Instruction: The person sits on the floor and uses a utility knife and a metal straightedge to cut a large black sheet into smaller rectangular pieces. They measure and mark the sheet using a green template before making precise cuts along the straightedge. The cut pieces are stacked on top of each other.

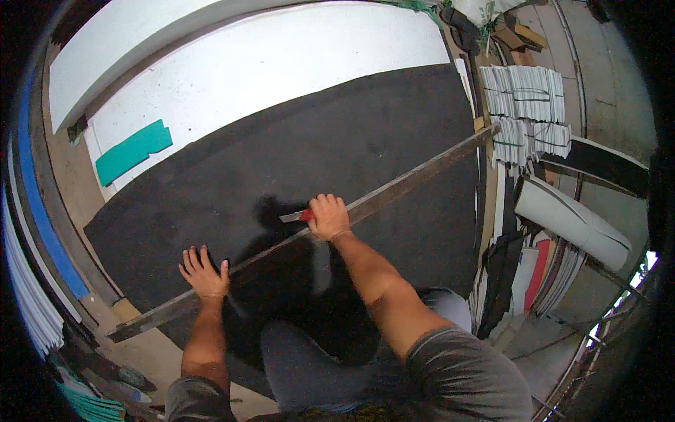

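A long, worn straightedge bar [422,172] lies slantwise across a large black sheet [281,155], running from lower left to upper right. My left hand [204,276] has its fingers spread over the sheet, with the wrist across the bar. Near the middle, my right hand [328,216] is closed around the red handle of a utility knife [306,214]. Its pale blade points left, just beyond the bar's far side. Whether the blade touches the sheet I cannot tell. My right hand also rests at the bar's edge.
Under the black sheet's far side lies a white sheet [281,60], with a green offcut [133,151] on it. Tied bundles of white strips [524,93] and a rolled pale sheet [573,221] sit on the right. Blue-edged and white sheets [49,204] stand along the left.
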`<state>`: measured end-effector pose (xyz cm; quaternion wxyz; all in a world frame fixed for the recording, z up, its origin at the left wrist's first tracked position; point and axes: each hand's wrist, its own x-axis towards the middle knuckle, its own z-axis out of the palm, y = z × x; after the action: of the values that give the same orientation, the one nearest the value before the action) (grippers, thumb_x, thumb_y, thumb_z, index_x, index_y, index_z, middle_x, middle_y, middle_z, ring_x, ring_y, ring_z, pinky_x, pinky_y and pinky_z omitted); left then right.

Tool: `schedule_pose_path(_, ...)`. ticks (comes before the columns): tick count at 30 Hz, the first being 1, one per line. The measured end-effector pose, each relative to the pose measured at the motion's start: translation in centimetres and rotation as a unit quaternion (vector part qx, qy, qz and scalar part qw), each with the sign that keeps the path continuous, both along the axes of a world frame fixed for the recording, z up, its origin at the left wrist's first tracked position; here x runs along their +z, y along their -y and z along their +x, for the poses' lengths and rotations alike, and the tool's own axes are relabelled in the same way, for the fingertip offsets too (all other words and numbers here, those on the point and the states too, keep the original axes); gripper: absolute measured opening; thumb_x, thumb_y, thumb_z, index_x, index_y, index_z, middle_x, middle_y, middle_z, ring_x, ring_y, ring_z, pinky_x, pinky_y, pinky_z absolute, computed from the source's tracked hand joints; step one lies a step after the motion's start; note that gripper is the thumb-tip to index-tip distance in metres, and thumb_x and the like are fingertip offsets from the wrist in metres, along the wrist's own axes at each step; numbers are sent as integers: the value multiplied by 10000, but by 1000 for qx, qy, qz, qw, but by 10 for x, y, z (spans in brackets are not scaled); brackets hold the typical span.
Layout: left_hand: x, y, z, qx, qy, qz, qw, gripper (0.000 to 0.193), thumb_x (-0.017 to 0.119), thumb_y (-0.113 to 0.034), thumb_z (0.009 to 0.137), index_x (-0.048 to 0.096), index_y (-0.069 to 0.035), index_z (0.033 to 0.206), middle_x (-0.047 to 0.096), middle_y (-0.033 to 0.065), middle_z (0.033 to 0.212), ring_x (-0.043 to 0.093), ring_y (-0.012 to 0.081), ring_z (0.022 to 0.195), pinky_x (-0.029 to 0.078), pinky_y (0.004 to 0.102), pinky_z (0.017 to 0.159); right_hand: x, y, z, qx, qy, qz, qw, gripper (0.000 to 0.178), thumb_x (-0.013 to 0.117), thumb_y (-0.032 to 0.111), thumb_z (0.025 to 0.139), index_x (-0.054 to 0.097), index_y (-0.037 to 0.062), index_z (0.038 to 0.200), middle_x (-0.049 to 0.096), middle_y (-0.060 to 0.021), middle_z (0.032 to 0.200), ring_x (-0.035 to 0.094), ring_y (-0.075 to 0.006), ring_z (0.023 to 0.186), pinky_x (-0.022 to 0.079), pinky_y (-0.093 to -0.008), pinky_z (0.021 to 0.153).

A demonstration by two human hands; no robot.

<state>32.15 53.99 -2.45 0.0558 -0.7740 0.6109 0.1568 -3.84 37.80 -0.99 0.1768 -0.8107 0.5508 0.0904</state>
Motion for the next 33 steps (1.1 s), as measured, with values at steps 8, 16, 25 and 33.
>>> schedule_pose_path(8,16,11,1,40,-49,81,995,725,690,-551,875,537,-121,1438,428,164,1561,290,411,1512,194,679,1185,13,20,17,2,-84,86,993,290,691,300,787,651,76,967,614,-139,982,600,-367,990,456,-510,843)
schedule_pose_path(16,7,0,1,36,-100,-85,991,678,572,-619,936,547,-160,1435,453,140,1528,331,389,1480,263,739,1124,-1,-14,17,41,-1,-61,997,329,737,190,790,624,54,1067,607,-145,1026,590,-390,1006,456,-511,840)
schedule_pose_path(25,10,-2,-5,76,-128,-92,985,599,502,-548,996,572,-137,1426,475,151,1522,324,390,1488,242,688,1170,-7,-64,146,29,-78,-32,996,336,686,298,867,567,62,1075,595,-148,1091,583,-393,1055,457,-529,855)
schedule_pose_path(33,-42,-90,90,588,126,-308,737,794,632,-547,921,437,-23,1485,431,224,1537,356,437,1447,251,593,1166,-29,-67,128,44,-28,-120,991,283,637,292,927,550,74,1085,592,-123,1096,575,-378,1068,435,-512,857)
